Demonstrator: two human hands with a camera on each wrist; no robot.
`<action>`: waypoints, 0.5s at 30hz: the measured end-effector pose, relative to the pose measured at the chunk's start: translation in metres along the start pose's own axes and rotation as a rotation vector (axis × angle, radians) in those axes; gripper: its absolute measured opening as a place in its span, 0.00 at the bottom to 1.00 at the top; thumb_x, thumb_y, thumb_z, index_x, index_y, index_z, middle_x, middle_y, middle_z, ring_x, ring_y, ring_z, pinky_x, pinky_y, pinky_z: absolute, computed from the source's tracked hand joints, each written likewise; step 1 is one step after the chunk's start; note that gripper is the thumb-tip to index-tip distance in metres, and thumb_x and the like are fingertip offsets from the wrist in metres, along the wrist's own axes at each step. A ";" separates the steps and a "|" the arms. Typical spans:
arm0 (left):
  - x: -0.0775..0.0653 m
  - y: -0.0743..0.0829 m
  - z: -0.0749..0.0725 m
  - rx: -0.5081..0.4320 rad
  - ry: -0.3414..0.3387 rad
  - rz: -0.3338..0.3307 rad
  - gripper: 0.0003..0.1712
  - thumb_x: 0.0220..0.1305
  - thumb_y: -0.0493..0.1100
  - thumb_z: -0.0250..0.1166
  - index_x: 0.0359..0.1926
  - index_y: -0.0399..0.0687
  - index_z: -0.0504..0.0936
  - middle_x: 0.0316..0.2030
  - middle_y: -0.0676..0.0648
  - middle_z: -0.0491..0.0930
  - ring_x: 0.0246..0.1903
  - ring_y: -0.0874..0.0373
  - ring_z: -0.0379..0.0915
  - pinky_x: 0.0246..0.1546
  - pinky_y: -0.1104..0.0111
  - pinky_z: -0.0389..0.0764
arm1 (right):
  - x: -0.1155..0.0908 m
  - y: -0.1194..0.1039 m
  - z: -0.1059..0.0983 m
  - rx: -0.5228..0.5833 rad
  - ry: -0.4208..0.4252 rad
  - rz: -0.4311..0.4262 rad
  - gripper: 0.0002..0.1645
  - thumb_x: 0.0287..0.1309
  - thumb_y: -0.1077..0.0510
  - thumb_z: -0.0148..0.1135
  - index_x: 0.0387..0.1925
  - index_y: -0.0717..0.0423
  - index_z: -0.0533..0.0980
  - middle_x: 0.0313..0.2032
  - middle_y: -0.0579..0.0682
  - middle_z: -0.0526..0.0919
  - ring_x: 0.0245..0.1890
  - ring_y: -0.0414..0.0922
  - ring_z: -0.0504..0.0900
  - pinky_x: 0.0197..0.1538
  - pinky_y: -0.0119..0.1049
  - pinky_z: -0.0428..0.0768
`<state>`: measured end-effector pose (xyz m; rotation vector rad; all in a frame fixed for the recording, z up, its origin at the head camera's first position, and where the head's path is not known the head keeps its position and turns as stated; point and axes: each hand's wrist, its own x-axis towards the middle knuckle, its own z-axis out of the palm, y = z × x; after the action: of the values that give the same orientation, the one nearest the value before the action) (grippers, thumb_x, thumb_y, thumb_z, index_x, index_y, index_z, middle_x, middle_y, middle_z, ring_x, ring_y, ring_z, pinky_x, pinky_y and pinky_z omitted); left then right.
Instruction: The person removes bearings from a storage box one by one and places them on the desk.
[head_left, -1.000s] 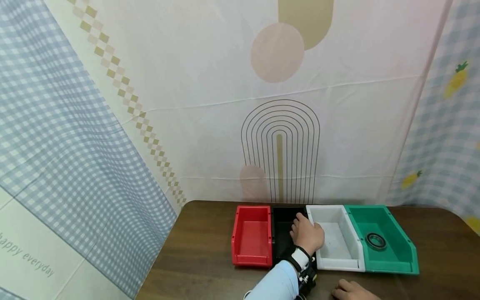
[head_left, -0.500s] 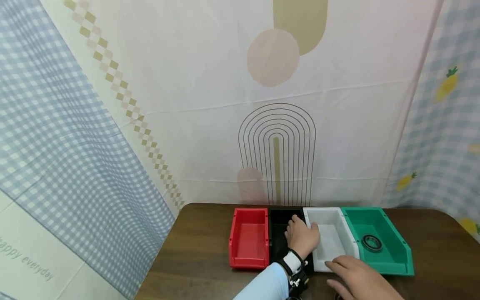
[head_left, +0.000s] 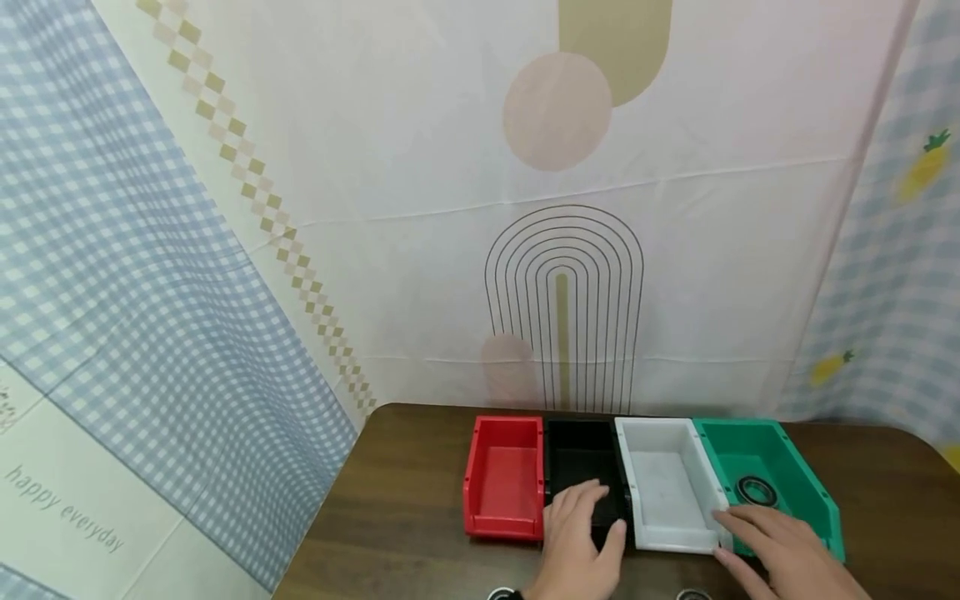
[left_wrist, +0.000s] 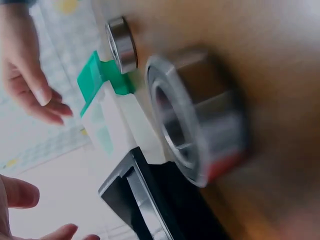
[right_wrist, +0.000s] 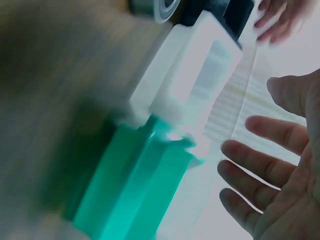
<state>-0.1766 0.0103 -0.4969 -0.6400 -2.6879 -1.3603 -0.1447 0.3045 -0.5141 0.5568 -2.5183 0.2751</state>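
My left hand hovers over the front of the black bin, fingers spread and holding nothing. Its fingertips overlap the bin's interior in the head view. My right hand is by the front corner where the white bin meets the green bin; the right wrist view shows its fingers apart with nothing between them. A ball bearing lies in the green bin. Two more bearings rest on the table: a large-looking one near the left wrist and another farther right.
Left of the black bin stands a red bin, the bins forming one row on the brown wooden table. A patterned cloth hangs behind the table's back edge, and checked cloth hangs at the left.
My left hand has drawn back from inside the black bin toward me. My right hand has risen from the table's front and moved forward and right, to the green bin's front edge.
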 end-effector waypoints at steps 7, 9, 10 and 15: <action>-0.035 -0.013 -0.022 0.001 0.014 -0.118 0.21 0.74 0.57 0.64 0.61 0.56 0.85 0.66 0.52 0.82 0.68 0.51 0.71 0.65 0.46 0.73 | -0.020 0.010 -0.005 -0.034 -0.145 0.235 0.34 0.56 0.40 0.80 0.59 0.53 0.85 0.54 0.55 0.88 0.49 0.60 0.87 0.45 0.61 0.85; -0.039 -0.016 -0.025 0.008 0.011 -0.140 0.21 0.73 0.58 0.65 0.60 0.55 0.86 0.65 0.52 0.83 0.67 0.51 0.72 0.65 0.48 0.73 | -0.021 0.011 -0.005 -0.006 -0.160 0.265 0.35 0.58 0.41 0.78 0.61 0.56 0.84 0.56 0.61 0.87 0.51 0.64 0.86 0.45 0.65 0.84; -0.039 -0.017 -0.026 0.011 0.012 -0.144 0.21 0.72 0.58 0.65 0.59 0.55 0.87 0.64 0.52 0.83 0.66 0.51 0.73 0.64 0.49 0.74 | -0.021 0.011 -0.005 -0.003 -0.156 0.271 0.35 0.59 0.41 0.78 0.61 0.56 0.83 0.57 0.62 0.86 0.52 0.65 0.86 0.45 0.67 0.83; -0.041 -0.021 -0.026 0.005 0.004 -0.141 0.21 0.72 0.58 0.66 0.57 0.53 0.88 0.63 0.52 0.84 0.65 0.52 0.74 0.62 0.53 0.74 | -0.022 0.008 -0.002 0.017 -0.055 0.241 0.36 0.54 0.42 0.81 0.59 0.55 0.84 0.58 0.61 0.86 0.52 0.65 0.86 0.44 0.67 0.83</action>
<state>-0.1510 -0.0342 -0.5064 -0.4548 -2.7791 -1.3832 -0.1303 0.3190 -0.5253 0.2689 -2.6399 0.3743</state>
